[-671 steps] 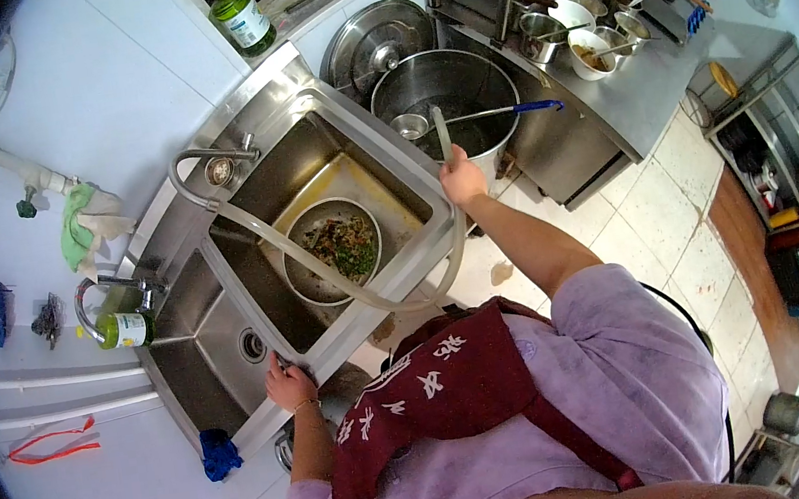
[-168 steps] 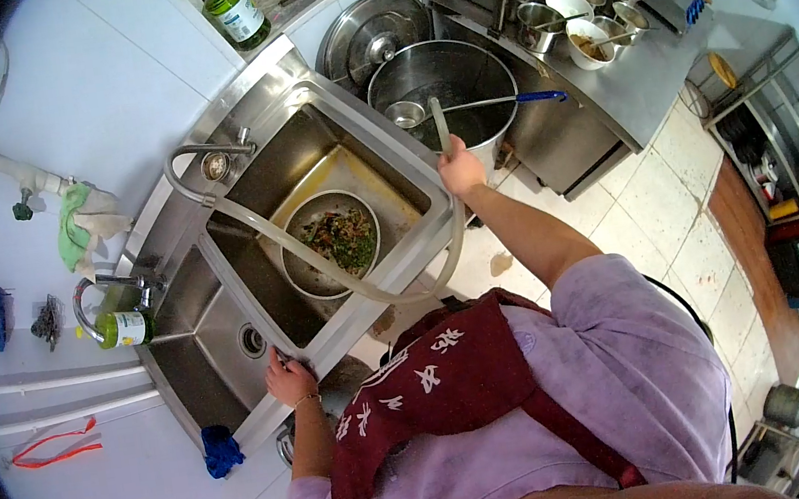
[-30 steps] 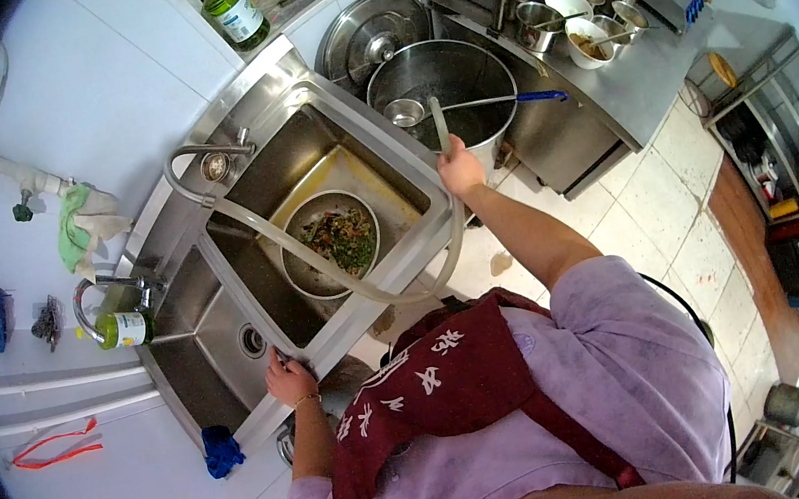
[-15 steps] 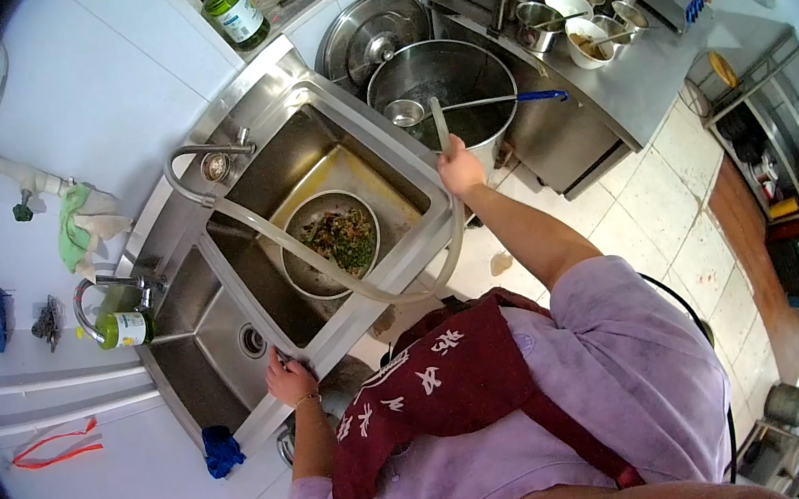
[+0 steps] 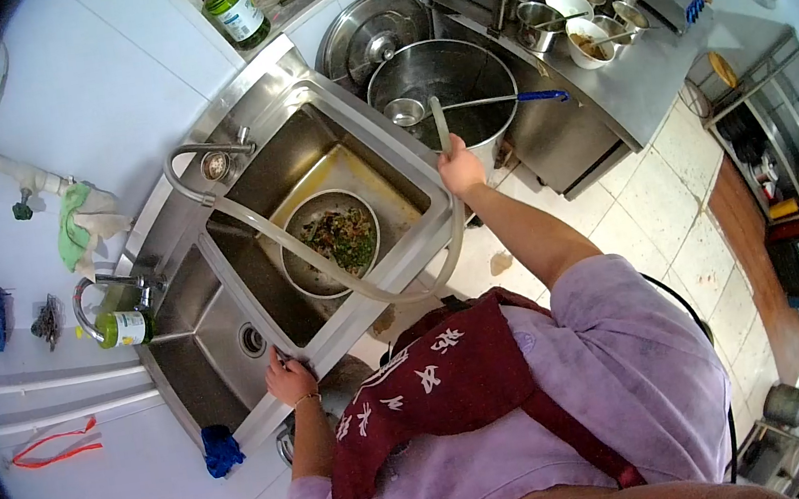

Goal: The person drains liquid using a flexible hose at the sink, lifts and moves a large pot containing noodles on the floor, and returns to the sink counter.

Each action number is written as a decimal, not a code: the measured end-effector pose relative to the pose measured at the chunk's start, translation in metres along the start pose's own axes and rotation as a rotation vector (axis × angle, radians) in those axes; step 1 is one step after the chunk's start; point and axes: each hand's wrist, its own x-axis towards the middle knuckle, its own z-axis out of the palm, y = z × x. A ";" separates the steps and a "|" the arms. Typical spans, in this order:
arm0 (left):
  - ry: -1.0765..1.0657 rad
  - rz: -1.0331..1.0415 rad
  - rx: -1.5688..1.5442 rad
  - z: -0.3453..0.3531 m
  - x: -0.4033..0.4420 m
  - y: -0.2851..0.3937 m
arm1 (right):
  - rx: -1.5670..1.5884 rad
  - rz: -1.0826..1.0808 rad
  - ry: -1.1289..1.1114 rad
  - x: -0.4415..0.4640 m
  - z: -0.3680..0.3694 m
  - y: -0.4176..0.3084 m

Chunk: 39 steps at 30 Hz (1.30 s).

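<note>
My right hand (image 5: 463,168) is closed round a pale flexible hose (image 5: 285,236). The hose runs from the curved faucet (image 5: 186,182) across the sink and loops back up, its free end over the rim of a big steel pot (image 5: 377,76). A ladle with a blue handle (image 5: 537,96) lies across that pot, which holds dark liquid. My left hand (image 5: 290,379) rests on the front rim of the steel sink (image 5: 274,407), fingers partly extended. In the larger basin sits a round metal bowl (image 5: 320,285) with chopped greens and food scraps, partly crossed by the hose.
A large lid (image 5: 347,39) leans behind the pot. Green bottles stand on the ledge (image 5: 238,18) and by the small basin (image 5: 124,328). A blue cloth (image 5: 221,450) hangs at the sink's corner. Bowls and small pots (image 5: 587,41) crowd the right counter.
</note>
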 end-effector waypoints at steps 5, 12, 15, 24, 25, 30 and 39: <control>0.030 0.021 -0.001 0.001 0.000 0.000 | 0.024 0.043 -0.004 -0.003 -0.004 -0.005; -0.018 -0.007 -0.004 -0.002 0.000 0.002 | 0.016 0.041 -0.001 -0.002 -0.002 -0.003; -0.027 -0.012 0.002 -0.002 0.001 0.002 | 0.016 0.040 -0.007 0.000 -0.001 -0.002; -0.010 -0.015 -0.012 -0.001 0.001 0.002 | -0.029 0.017 -0.013 -0.001 -0.001 -0.002; -0.010 -0.015 -0.012 0.000 0.001 0.001 | -0.014 0.030 -0.013 -0.002 -0.003 -0.004; 0.026 0.010 -0.008 0.002 0.000 0.001 | 0.005 0.042 -0.003 -0.003 -0.004 -0.005; -0.001 0.008 -0.026 -0.003 0.001 0.002 | 0.013 0.038 -0.002 -0.003 -0.005 -0.005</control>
